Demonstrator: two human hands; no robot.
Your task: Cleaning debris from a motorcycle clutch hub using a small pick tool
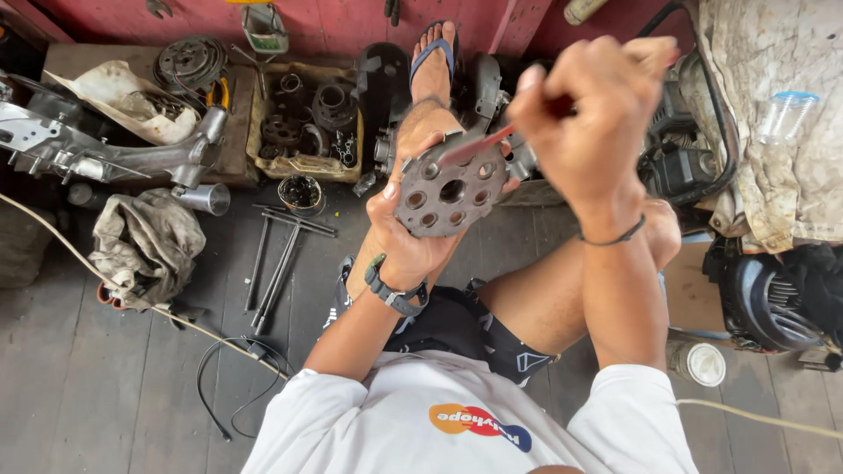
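Observation:
My left hand [399, 237] holds a round grey metal disc [448, 189] with several holes, tilted up in front of me. My right hand [588, 123] is closed around a thin red-handled tool [479, 143] whose tip rests on the disc's upper face. Both hands are above my bent legs as I sit on the floor. My foot in a blue sandal [434, 54] stretches out behind the disc.
A tray of greasy engine parts [303, 123] sits ahead, with a small dark cup [300, 193] and long T-handle wrenches [277, 263] on the wooden floor. A dirty rag [145, 246] and metal frame part [105, 154] lie left. An engine [773, 298] and a clear cup [786, 114] are right.

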